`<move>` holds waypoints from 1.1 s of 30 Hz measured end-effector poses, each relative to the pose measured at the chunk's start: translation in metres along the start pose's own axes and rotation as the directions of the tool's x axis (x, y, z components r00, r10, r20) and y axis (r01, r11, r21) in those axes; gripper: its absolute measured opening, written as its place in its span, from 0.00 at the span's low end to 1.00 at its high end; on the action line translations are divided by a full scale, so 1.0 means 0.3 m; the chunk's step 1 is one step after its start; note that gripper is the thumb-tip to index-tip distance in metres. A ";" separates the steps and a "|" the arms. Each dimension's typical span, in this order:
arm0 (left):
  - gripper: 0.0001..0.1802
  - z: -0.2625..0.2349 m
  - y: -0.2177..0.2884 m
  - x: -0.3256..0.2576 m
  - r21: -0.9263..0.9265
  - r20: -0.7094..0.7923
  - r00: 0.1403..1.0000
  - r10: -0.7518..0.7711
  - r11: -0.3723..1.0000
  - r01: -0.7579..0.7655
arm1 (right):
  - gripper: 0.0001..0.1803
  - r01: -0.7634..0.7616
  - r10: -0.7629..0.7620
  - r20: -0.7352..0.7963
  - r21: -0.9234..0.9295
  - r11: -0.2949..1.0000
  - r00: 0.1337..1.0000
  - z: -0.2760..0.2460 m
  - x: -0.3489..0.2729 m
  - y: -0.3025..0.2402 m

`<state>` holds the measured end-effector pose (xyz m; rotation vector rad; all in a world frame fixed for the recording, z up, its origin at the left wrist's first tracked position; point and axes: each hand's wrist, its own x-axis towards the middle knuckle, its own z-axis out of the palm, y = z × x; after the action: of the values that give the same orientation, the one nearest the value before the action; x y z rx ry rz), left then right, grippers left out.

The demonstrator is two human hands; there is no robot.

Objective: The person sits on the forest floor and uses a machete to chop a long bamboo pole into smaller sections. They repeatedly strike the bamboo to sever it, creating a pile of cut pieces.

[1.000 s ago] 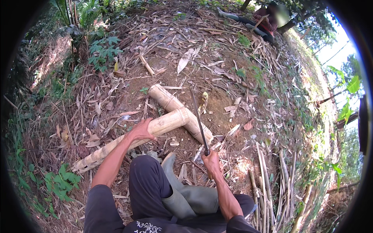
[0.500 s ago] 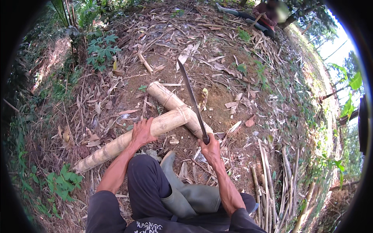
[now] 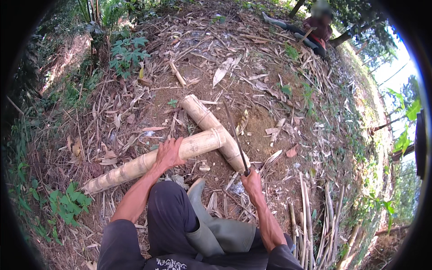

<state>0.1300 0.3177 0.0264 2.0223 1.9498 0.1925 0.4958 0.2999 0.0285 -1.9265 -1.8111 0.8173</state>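
Observation:
A long pale bamboo pole (image 3: 121, 175) slants up from the lower left, its far end resting across a shorter, thick bamboo piece (image 3: 199, 112) on the ground. My left hand (image 3: 169, 152) is wrapped over the pole's upper side, left of the crossing. In my right hand (image 3: 252, 182) is the dark handle of a machete (image 3: 236, 133). Its long thin blade points up and away, just right of the pole's end and over or beside the shorter piece; whether it touches cannot be made out.
Dry leaves and bamboo scraps cover the brown soil. Several thin sticks (image 3: 308, 220) lie at the lower right. My bent leg in a green rubber boot (image 3: 211, 225) is close below the pole. Another person (image 3: 317, 31) sits at the far upper right. Green plants (image 3: 67, 202) grow at the left.
The machete has come down, its handle shifting slightly right and nearer me, its blade now seen more edge-on. My left hand keeps its hold on the pole. The whole view has shifted a little.

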 end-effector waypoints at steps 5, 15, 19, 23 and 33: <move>0.56 0.073 0.034 0.017 -0.035 -0.010 1.000 0.007 0.999 -0.007 | 0.12 0.132 -0.077 -0.164 0.355 0.925 0.983 -0.209 0.043 -0.308; 0.55 0.071 0.152 0.083 0.012 -0.055 0.997 0.045 0.999 -0.045 | 0.09 0.047 -0.035 0.127 -0.090 0.995 0.991 -0.100 0.109 0.061; 0.55 0.074 0.183 0.055 0.024 -0.065 0.997 0.049 0.999 -0.048 | 0.10 -0.050 0.042 0.125 0.066 0.997 0.991 -0.221 0.097 -0.086; 0.55 0.089 0.166 0.065 0.030 -0.101 0.993 0.055 0.998 -0.052 | 0.08 0.396 -0.271 -0.328 0.412 0.821 0.905 -0.342 0.072 -0.334; 0.56 0.006 0.120 0.052 0.067 -0.153 0.986 0.072 0.996 -0.062 | 0.17 -0.046 0.032 0.155 0.088 0.995 0.987 -0.131 0.115 -0.075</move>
<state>0.1654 0.3326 0.0343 2.1736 2.0034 0.3181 0.5037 0.3408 0.0670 -1.8933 -1.7927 1.0693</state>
